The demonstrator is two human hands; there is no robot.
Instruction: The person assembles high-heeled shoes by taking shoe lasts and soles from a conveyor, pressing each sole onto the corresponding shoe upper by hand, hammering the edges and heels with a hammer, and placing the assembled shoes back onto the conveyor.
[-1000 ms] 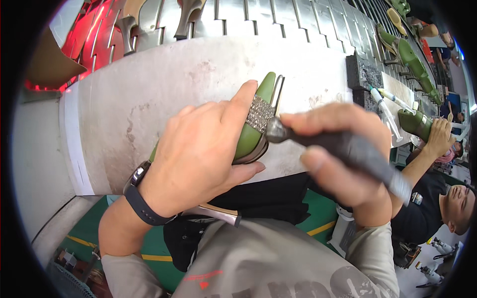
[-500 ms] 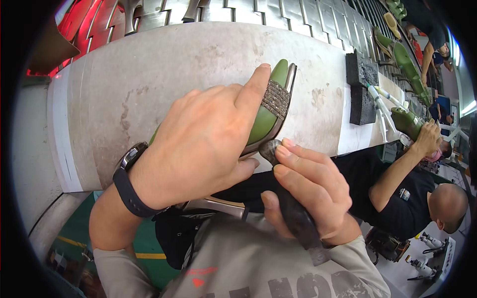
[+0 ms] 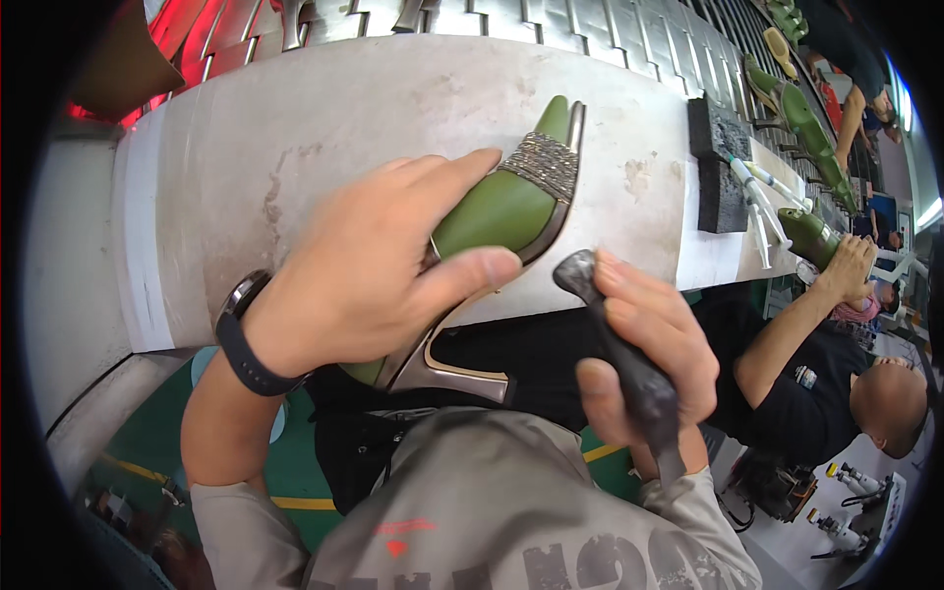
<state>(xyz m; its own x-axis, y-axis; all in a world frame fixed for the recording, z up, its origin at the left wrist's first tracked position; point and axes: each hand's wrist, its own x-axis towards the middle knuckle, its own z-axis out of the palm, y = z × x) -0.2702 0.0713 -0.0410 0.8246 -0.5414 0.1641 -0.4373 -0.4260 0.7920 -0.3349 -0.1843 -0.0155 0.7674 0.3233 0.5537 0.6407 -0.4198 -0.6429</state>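
Observation:
A high-heeled shoe on a green last lies tilted on its side over the near edge of the worktable. Its toe points away, and a glittery band crosses the forefoot. My left hand is wrapped over the middle of it, thumb on the near side, and covers much of the upper. The metallic heel sticks out below, toward my body. In my right hand is a dark tool with a rounded knob head and a thick tapering handle. Its head hangs just right of the shoe, apart from it.
Beyond the worktable runs a slatted metal conveyor. Black blocks and several syringe-like tubes sit at the right end. A co-worker there handles another green last. More lasts stand farther along the line.
The tool has moved right, away from the shoe's edge. My left index finger has drawn back from the band, and my thumb now lies along the shoe's near side. The shoe has turned slightly.

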